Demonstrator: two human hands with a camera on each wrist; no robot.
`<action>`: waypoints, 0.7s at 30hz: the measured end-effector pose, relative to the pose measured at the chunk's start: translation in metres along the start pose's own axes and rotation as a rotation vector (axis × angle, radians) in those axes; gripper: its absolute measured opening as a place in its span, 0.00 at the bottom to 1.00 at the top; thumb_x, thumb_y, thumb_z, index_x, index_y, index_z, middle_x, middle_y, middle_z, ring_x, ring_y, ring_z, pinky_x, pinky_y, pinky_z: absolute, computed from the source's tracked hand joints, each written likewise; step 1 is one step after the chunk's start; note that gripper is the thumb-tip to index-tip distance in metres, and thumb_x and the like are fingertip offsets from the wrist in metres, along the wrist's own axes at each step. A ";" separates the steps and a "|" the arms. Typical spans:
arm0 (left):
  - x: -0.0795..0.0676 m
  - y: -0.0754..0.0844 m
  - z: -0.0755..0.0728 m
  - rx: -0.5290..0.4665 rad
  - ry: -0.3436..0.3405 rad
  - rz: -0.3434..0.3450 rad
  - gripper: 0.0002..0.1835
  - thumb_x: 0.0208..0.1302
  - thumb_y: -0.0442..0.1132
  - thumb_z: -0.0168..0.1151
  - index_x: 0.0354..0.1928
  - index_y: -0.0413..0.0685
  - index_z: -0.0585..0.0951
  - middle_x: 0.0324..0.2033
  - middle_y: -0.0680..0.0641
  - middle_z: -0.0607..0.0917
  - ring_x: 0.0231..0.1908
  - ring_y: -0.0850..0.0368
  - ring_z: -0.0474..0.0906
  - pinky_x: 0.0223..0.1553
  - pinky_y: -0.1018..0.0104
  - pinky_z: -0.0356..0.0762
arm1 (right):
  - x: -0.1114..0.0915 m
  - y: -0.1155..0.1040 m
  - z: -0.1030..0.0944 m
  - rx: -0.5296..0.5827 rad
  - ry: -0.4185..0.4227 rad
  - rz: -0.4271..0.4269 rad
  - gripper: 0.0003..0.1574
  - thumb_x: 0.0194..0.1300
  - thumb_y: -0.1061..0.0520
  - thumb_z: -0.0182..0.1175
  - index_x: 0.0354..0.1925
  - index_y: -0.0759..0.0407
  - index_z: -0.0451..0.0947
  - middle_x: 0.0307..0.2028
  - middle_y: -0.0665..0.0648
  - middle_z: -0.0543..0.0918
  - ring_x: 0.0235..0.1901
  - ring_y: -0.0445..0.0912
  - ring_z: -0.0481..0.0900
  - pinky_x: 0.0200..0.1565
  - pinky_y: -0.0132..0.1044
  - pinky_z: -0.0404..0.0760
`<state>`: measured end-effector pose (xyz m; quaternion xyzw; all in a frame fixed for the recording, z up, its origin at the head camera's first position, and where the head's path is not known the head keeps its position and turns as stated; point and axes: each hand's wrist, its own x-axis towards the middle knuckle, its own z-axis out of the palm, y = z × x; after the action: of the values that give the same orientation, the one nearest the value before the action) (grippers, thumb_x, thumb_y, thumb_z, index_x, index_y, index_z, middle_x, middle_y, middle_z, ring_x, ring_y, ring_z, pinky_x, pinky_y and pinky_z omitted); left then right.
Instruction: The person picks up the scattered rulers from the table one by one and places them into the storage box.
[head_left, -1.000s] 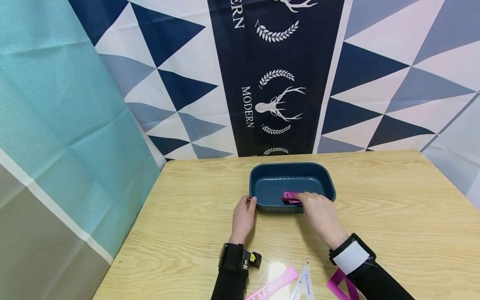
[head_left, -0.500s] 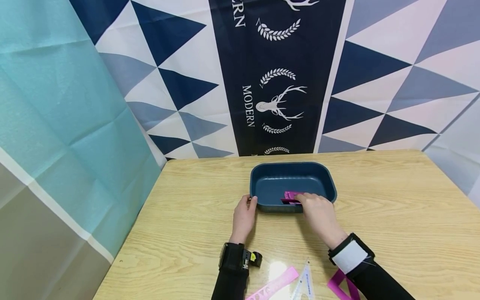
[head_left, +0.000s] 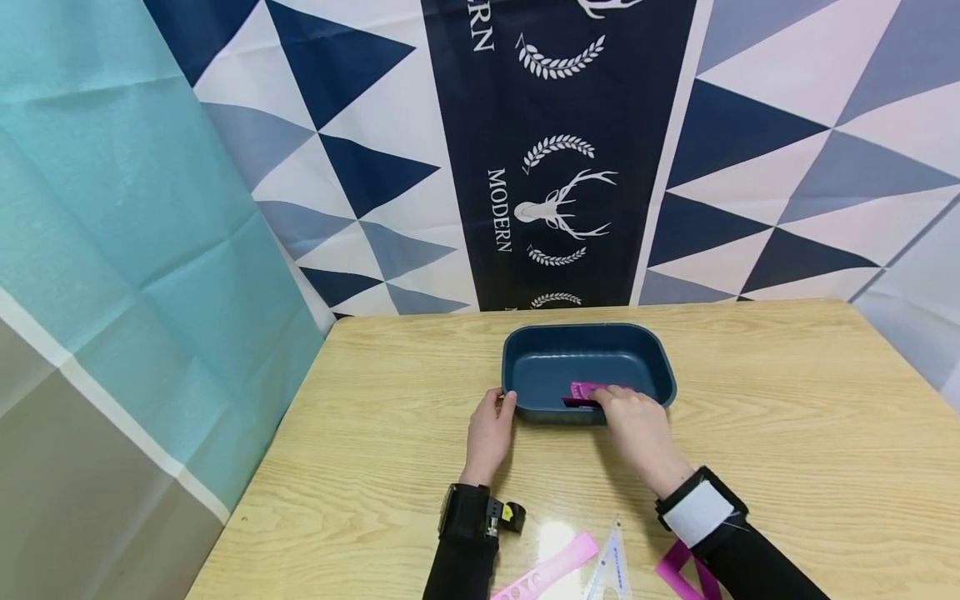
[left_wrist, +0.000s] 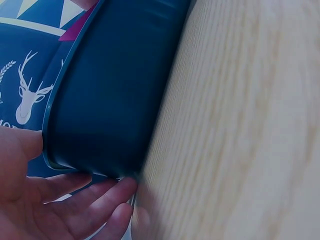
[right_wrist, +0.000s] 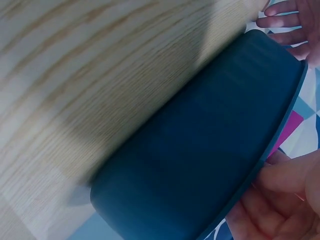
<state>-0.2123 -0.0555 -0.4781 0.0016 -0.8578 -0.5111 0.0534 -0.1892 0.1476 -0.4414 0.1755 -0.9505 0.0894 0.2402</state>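
Note:
A dark blue rectangular bin (head_left: 587,417) stands near the back of the wooden table. At its near left corner, my left hand (head_left: 490,433) touches the bin; the thumb meets the rim, and the extended fingers (left_wrist: 100,200) lie along the end wall. My right hand (head_left: 641,429) reaches over the front rim. Between its thumb and fingers it pinches a flat magenta piece (head_left: 579,402), whose corner pokes above the rim in both wrist views. Just behind it, inside the bin, shows a pink piece with ruler-like markings (head_left: 583,389), partly hidden by the right hand.
Along the table's near edge lie a pink ruler (head_left: 551,571), a clear set square (head_left: 611,567) and a magenta triangle frame (head_left: 682,571), partly covered by the right forearm. Patterned cloth (head_left: 375,167) hangs behind the table, and a turquoise curtain (head_left: 150,208) at the left.
The magenta piece in my right hand has tilted, so less of its printed face shows. Both hands stay almost in place at the bin; the head view has shifted slightly.

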 end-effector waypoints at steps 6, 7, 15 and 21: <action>0.001 0.001 0.001 0.002 -0.004 -0.001 0.23 0.70 0.51 0.43 0.55 0.41 0.73 0.45 0.43 0.80 0.47 0.50 0.77 0.46 0.58 0.75 | -0.001 0.002 -0.001 0.040 0.014 0.018 0.15 0.48 0.75 0.58 0.34 0.64 0.81 0.29 0.61 0.82 0.29 0.54 0.80 0.28 0.45 0.78; 0.001 0.001 0.001 0.004 -0.004 0.000 0.23 0.70 0.51 0.43 0.55 0.41 0.73 0.45 0.43 0.80 0.46 0.50 0.77 0.45 0.58 0.75 | -0.001 0.003 -0.002 0.045 0.016 0.020 0.15 0.48 0.75 0.57 0.35 0.64 0.81 0.30 0.61 0.82 0.29 0.54 0.80 0.28 0.46 0.78; 0.001 0.003 -0.001 0.009 0.008 0.020 0.21 0.70 0.48 0.44 0.54 0.39 0.73 0.45 0.42 0.80 0.46 0.48 0.77 0.46 0.56 0.75 | -0.002 0.005 -0.005 0.064 0.005 0.029 0.17 0.45 0.76 0.60 0.36 0.65 0.81 0.32 0.62 0.82 0.32 0.55 0.80 0.32 0.46 0.79; 0.000 0.002 0.000 0.003 -0.002 0.006 0.23 0.70 0.50 0.44 0.55 0.39 0.73 0.45 0.43 0.80 0.46 0.49 0.77 0.46 0.57 0.75 | -0.006 0.005 -0.007 0.083 0.023 0.019 0.16 0.47 0.76 0.58 0.36 0.65 0.80 0.33 0.62 0.82 0.33 0.55 0.80 0.33 0.46 0.79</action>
<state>-0.2125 -0.0546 -0.4763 -0.0015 -0.8587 -0.5096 0.0543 -0.1827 0.1558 -0.4389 0.1755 -0.9447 0.1332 0.2428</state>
